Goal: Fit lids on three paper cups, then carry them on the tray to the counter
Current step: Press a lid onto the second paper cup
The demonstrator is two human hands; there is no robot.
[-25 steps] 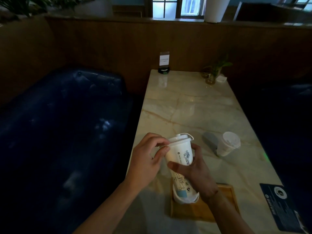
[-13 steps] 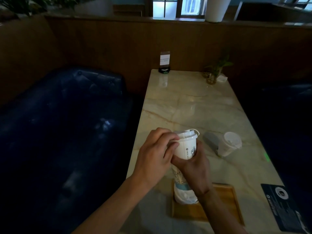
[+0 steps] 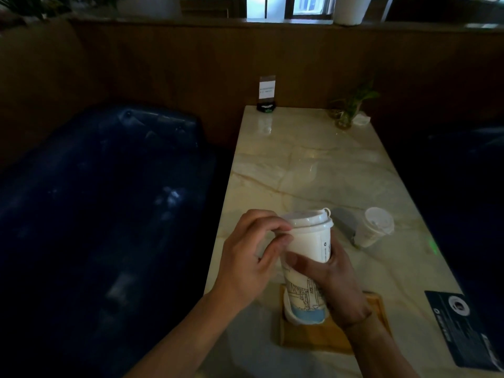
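The right hand [image 3: 336, 285] has its fingers and thumb curled round the middle of a tall printed paper cup [image 3: 306, 257], holding it upright above the wooden tray [image 3: 321, 336]. The left hand [image 3: 251, 257] sits at the cup's top edge, its fingers [image 3: 275, 230] curled and pinching the rim of the white lid [image 3: 305, 219], which sits on the cup's mouth, slightly tilted. Below the right hand's fingers, the cup's blue-banded base hangs in front of something white on the tray that I cannot make out. Beyond and to the right of both hands, well apart, a second lidded cup [image 3: 373, 227] stands on the marble counter [image 3: 313, 165]. Far past the fingers, at the counter's far end, stand a small card holder [image 3: 266, 94] and a little plant in a glass [image 3: 347, 110]. A dark card [image 3: 469, 331] lies right of the tray.
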